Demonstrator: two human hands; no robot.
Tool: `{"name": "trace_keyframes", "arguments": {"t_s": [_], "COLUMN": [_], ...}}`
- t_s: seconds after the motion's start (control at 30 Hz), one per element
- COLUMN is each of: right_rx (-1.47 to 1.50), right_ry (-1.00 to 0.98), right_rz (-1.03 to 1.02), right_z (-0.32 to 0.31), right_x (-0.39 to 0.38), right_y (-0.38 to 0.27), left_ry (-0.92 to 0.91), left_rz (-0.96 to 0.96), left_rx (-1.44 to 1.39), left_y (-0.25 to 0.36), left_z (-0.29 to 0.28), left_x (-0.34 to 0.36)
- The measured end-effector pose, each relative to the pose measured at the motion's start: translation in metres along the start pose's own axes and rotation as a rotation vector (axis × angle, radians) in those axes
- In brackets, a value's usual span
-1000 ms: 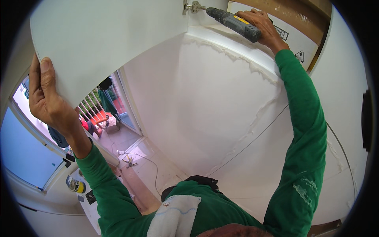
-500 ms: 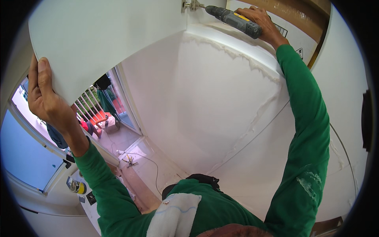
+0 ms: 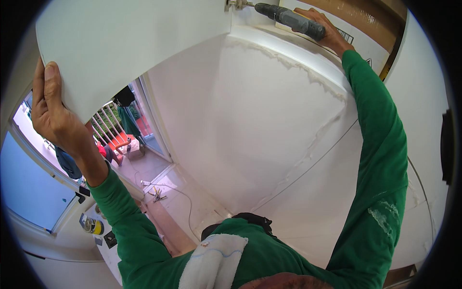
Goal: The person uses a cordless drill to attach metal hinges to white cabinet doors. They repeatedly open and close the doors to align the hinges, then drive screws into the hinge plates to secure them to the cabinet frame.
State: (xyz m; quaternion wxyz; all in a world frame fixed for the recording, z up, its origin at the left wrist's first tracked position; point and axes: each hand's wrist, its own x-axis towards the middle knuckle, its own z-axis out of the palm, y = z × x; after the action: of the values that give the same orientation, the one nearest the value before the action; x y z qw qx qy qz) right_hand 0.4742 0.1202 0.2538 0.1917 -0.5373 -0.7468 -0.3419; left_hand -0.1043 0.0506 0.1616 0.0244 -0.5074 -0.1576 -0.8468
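At the upper left a white cabinet door [image 3: 134, 43] hangs with its free edge in the grip of my left hand [image 3: 60, 113], thumb on the front face and fingers wrapped behind. My right hand [image 3: 329, 31] is closed round a grey and black cordless drill [image 3: 291, 20], held sideways at the top. The drill's bit points left and reaches a metal hinge [image 3: 237, 5] at the door's inner edge. Part of the hinge is cut off by the top of the picture, and the drill's grip is mostly hidden by my hand.
Behind the drill stands a white printed carton [image 3: 358, 41] beside brown cardboard. A white wall panel [image 3: 231, 111] fills the middle. Lower left are a jar with yellow [image 3: 92, 225] on a small table, pliers-like tools [image 3: 157, 195] and a cable on the floor, and a person's leg [image 3: 113, 155] outside near a railing.
The view has shifted slightly. My right hand and the drill appear a little farther right, with the bit still at the hinge. My left hand keeps its hold on the door.
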Motion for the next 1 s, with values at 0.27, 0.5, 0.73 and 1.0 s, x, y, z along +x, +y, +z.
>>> {"name": "trace_keyframes", "arguments": {"t_s": [0.27,0.5,0.73,1.0], "right_rx": [-0.051,-0.001,-0.02,0.016], "right_ry": [0.077,-0.002,0.086,0.11], "right_rz": [-0.044,-0.033,-0.065,0.009], "right_z": [0.009,-0.004,0.001,-0.02], "right_x": [0.002,0.007,-0.003,-0.002], "right_y": [0.015,0.001,-0.001,-0.028], "left_ry": [-0.015,-0.001,-0.014,-0.029], "left_rz": [-0.004,0.0,-0.027,-0.091], "left_rx": [0.04,0.044,0.015,0.004], "left_y": [0.002,0.002,0.006,0.015], "left_z": [-0.003,-0.006,-0.003,-0.007], "left_x": [0.0,0.002,0.001,0.002]}}
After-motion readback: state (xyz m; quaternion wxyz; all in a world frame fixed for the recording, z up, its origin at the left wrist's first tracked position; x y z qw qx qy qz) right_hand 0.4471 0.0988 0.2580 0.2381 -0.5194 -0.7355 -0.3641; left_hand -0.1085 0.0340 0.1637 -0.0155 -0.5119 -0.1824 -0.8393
